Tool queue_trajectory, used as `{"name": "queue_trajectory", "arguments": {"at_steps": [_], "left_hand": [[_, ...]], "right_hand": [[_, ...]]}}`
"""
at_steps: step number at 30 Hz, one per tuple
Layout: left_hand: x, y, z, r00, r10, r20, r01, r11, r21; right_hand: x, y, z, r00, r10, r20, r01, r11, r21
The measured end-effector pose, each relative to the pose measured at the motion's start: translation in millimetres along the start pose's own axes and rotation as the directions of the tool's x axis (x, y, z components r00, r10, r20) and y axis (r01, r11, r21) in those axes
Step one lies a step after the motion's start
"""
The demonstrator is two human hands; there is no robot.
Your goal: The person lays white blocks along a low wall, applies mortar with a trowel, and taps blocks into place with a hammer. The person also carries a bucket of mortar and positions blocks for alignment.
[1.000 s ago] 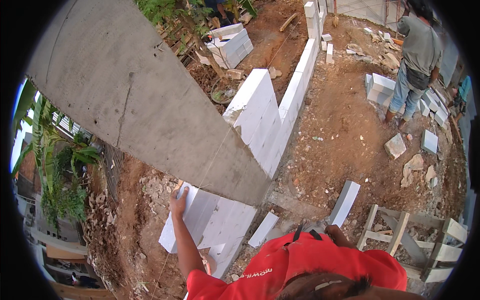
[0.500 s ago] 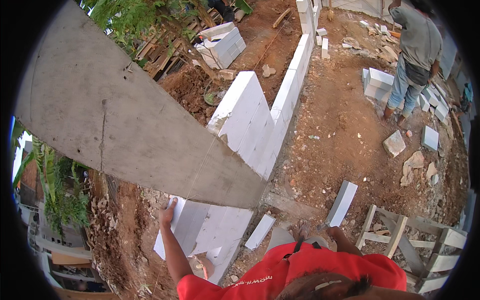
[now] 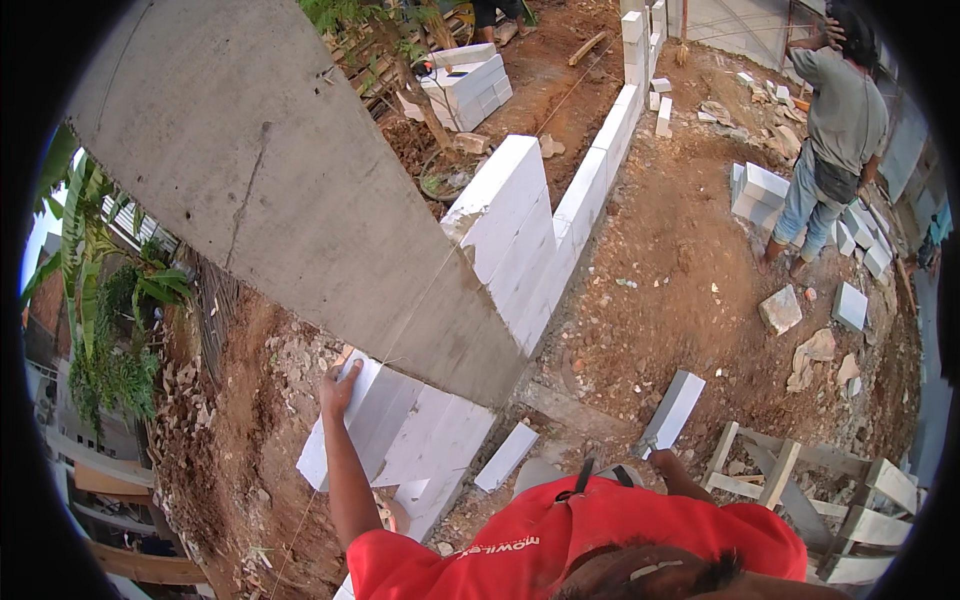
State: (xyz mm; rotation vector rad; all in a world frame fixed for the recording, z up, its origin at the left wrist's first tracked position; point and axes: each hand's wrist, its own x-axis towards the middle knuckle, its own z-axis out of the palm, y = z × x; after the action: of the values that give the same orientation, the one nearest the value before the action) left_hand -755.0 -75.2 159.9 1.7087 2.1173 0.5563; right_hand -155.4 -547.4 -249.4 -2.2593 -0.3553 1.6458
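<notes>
My left hand (image 3: pixel 341 389) lies on the upper face of a white block (image 3: pixel 330 430) at the top of a short block wall (image 3: pixel 425 430). Its fingers are spread near the block's corner, beside the grey concrete column (image 3: pixel 330 230). Low on the right, my right hand (image 3: pixel 663 463) is curled at the near end of a long white block (image 3: pixel 677 405). A small greyish shape shows by its fingers, but what it holds is not clear. Another narrow white block (image 3: pixel 506 457) lies on the ground between my hands.
Beyond the column runs a white block wall (image 3: pixel 570 210). A person (image 3: pixel 840 130) stands at the far right by stacked blocks (image 3: pixel 757 190). A wooden frame (image 3: pixel 800 480) stands at the near right. More blocks (image 3: pixel 468 88) are piled at the back.
The view has shifted and tilted slightly. My left hand has moved farther onto the block's upper face. My right hand stays beside the long block.
</notes>
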Motion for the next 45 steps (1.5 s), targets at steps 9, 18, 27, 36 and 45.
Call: {"name": "queue_trajectory", "arguments": {"at_steps": [9, 18, 27, 36, 45], "left_hand": [[-4, 37, 5, 0.996, 0.031, 0.088, -0.041, 0.993, 0.108], [-16, -49, -53, 0.953, 0.182, 0.241, -0.18, 0.983, -0.032], [-48, -140, -99, 0.928, 0.049, 0.369, -0.057, 0.998, 0.012], [-52, -162, -106, 0.91, 0.091, 0.404, -0.075, 0.996, -0.057], [-74, -189, -100, 0.928, 0.049, 0.368, 0.011, 0.987, -0.158]], "right_hand": [[28, 42, 61, 0.782, -0.624, 0.003, 0.527, 0.658, -0.537], [-133, -31, 175, 0.994, 0.055, 0.09, -0.078, 0.961, 0.267], [-219, -138, 209, 0.974, -0.171, 0.148, 0.154, 0.981, 0.121], [-360, -312, 208, 0.74, -0.653, 0.162, 0.648, 0.757, 0.085], [-408, -344, 249, 0.737, -0.649, 0.19, 0.608, 0.759, 0.233]]}}
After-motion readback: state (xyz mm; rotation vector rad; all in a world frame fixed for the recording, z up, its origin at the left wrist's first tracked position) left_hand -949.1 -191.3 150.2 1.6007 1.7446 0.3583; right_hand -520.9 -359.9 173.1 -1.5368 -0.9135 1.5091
